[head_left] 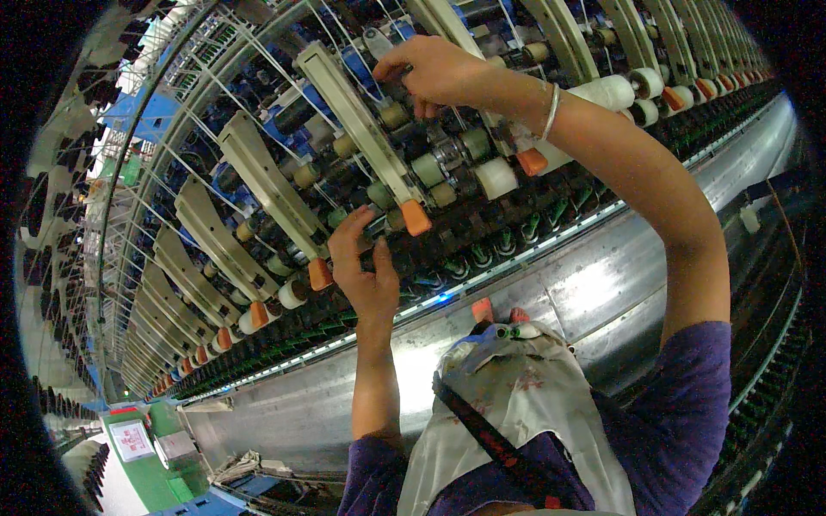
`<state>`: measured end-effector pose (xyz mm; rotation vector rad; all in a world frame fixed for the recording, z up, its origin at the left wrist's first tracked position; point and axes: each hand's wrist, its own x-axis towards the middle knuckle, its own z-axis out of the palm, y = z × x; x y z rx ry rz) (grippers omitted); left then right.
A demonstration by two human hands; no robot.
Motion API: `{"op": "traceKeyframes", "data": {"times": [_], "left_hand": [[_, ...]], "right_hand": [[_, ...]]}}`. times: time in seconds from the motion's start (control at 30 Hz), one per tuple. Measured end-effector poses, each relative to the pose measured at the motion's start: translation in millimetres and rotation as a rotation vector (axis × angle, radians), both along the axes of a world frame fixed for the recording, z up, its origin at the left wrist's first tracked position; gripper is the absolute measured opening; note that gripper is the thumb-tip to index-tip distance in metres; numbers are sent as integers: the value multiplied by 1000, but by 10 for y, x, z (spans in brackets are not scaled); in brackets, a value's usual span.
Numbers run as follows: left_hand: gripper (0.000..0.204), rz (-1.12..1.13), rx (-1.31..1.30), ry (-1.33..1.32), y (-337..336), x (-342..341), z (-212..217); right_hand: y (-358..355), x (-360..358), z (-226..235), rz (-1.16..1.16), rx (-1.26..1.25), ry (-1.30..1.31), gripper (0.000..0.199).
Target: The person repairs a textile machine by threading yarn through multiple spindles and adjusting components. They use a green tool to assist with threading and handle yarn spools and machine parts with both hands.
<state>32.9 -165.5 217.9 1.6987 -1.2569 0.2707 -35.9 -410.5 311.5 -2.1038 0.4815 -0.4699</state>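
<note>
One white sheet (132, 440), red print too small to read, far lower left of left grip (366, 262). Two grips: left released, thumb and index apart, near greenish roller (379, 193); right grip (434, 73) bent, cannot tell if holding anything. One orange-tipped lever arm (353, 120) between grips. One white roller (496, 178) below right grip. One bracelet (551, 112) behind right grip.

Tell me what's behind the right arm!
A pale bar passes behind the right arm, its orange tip showing below. A white roller peeks above. Their covered parts can't be seen.
</note>
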Motion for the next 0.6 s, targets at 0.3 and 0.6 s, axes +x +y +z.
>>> {"op": "traceKeyframes", "data": {"times": [0.3, 0.6], "left_hand": [[23, 35, -214, -427, -862, 572, 1025], [29, -47, 338, -206, -2155, 1655, 1336]], "right_hand": [[59, -111, -94, 8, -30, -117, 31], [48, -313, -82, 0, 86, -49, 29]]}}
